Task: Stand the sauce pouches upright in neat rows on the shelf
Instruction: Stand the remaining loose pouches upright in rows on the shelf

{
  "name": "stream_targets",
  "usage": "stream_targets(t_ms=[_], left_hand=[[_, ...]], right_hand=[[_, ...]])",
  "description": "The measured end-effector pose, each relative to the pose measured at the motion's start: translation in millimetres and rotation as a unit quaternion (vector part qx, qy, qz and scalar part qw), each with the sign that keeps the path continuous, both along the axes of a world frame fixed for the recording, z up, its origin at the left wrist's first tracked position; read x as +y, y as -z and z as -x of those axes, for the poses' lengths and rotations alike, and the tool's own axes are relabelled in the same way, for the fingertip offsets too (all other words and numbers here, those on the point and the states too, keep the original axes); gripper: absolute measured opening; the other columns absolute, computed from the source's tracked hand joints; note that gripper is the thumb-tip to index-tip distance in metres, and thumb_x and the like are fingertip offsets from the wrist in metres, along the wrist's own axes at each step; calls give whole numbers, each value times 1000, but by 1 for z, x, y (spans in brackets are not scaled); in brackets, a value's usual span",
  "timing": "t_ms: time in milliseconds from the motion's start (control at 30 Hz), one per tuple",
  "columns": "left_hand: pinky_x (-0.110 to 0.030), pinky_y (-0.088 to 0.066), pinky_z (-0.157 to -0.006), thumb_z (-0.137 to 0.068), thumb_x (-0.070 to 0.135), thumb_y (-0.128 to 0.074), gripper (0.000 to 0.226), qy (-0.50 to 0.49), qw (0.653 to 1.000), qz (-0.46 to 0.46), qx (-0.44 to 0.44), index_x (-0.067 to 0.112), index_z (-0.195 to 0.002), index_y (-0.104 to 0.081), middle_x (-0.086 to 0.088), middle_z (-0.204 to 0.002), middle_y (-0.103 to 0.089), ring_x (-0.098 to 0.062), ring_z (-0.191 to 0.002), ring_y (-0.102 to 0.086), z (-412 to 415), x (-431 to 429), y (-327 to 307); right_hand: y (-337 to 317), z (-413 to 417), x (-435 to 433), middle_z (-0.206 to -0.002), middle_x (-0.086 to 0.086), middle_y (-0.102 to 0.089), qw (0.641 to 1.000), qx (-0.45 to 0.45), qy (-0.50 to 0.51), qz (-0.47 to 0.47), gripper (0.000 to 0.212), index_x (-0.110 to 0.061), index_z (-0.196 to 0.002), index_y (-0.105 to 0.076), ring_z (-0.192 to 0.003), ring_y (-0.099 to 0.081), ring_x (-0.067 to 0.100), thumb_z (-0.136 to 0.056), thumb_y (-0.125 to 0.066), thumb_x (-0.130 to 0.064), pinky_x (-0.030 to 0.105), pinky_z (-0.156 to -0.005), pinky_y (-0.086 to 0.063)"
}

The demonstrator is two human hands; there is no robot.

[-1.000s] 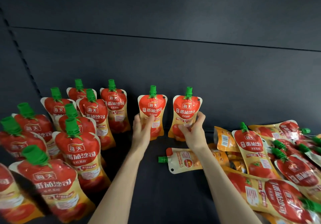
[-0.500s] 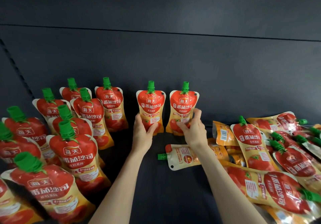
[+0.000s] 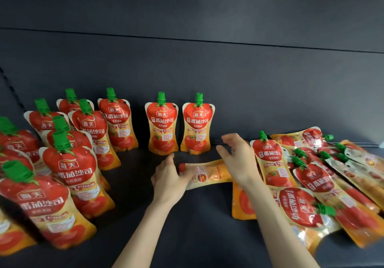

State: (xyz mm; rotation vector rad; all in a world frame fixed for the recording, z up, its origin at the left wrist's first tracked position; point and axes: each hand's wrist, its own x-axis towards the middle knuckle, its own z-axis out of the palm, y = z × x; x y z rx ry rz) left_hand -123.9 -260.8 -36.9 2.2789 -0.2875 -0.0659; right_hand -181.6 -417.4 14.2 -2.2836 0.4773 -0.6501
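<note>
Red-and-orange tomato sauce pouches with green caps fill the dark shelf [image 3: 197,236]. Two pouches [image 3: 162,126] [image 3: 197,126] stand upright side by side near the back wall, with no hand on them. In front of them one pouch [image 3: 209,174] lies flat, back side up, its cap end pointing left. My left hand [image 3: 168,181] grips that cap end and hides the cap. Just over the pouch's right end hovers my right hand [image 3: 239,157], blurred, with its fingers spread. Whether it touches the pouch is unclear.
Several upright pouches [image 3: 70,170] stand in rows on the left, reaching to the front edge. A loose pile of flat pouches [image 3: 311,184] covers the right side. The dark back wall [image 3: 207,70] rises just behind the two standing pouches.
Both hands have let go of the two upright pouches at the back and come forward. My left hand has taken hold of the lying pouch, and my right hand has moved over it.
</note>
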Motion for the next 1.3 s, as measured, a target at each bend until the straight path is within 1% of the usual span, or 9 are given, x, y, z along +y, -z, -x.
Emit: stream_targets(t_ms=[167, 267, 400, 533, 667, 767, 900, 1100, 1300], left_hand=[[-45, -31, -106, -77, 59, -61, 79, -31, 996, -74, -42, 14, -138, -39, -8, -134, -50, -28, -126, -44, 16, -16, 7], [-48, -35, -102, -72, 51, -72, 76, -37, 997, -62, -40, 18, -133, -43, -7, -130, -50, -29, -121, -48, 22, -18, 2], [-48, -45, -94, -63, 30, -85, 76, -34, 997, 58, -40, 18, -128, -47, -5, -122, -51, -25, -111, -54, 30, -16, -8], [-36, -50, -87, -61, 15, -86, 75, -25, 989, 137, -58, 19, -126, -50, -3, -119, -49, -18, -105, -52, 35, -14, -23], [-28, -46, -90, -62, 12, -86, 75, -44, 970, 215, -102, 20, -128, -51, 1, -118, -55, -12, -110, -51, 35, -13, -34], [-35, -50, -91, -63, 17, -86, 70, -62, 951, 284, -100, 23, -124, -53, 0, -120, -61, -17, -114, -56, 31, -16, -40], [-31, -55, -71, -72, 17, -79, 29, -58, 937, 326, -113, 11, -97, -65, -4, -93, -69, -20, -92, -67, 36, -28, -57], [-33, -54, -83, -82, 17, -70, 26, -39, 937, 322, -132, 20, -106, -61, 2, -106, -64, -14, -105, -60, 38, -39, -75], [-45, -52, -90, -81, 18, -71, 28, -92, 926, 316, -187, 17, -107, -62, 3, -104, -65, -15, -104, -60, 27, -10, -77]], right_hand=[[-2, 34, -46, -142, 3, -45, 985, 81, 67, 135, 43, -19, -131, -49, -132, -29, 31, -91, -55, -35, 46, -108, -25], [3, 49, -71, -153, 2, -27, 979, 157, 71, 111, 50, -25, -137, -40, -138, -17, 36, -92, -50, -44, 51, -110, -19], [11, 59, -86, -154, 13, -16, 982, 168, 56, 63, 54, -27, -143, -33, -138, -13, 44, -93, -51, -37, 53, -111, -20], [7, 60, -91, -142, 24, -28, 987, 136, 84, -27, 75, -18, -141, -30, -130, -29, 44, -80, -70, -36, 51, -106, -31], [8, 57, -99, -132, 17, -47, 990, 71, 67, -97, 96, -11, -136, -33, -120, -47, 34, -60, -87, -31, 46, -100, -44], [7, 54, -100, -120, 9, -57, 993, 19, 39, -113, 86, -8, -128, -42, -108, -56, 25, -58, -88, -28, 39, -91, -49], [-4, 54, -94, -108, -3, -57, 989, -62, -33, -130, 72, -11, -123, -45, -93, -57, 10, -64, -85, -22, 17, -75, -46], [-31, 46, -84, -97, -6, -64, 969, -137, -102, -176, 57, -22, -114, -38, -89, -67, 14, -74, -78, -18, 36, -75, -58], [-36, 30, -36, -103, -4, -65, 944, -195, -158, -214, 37, -17, -115, -43, -97, -65, 6, -86, -66, -17, 30, -84, -56]])
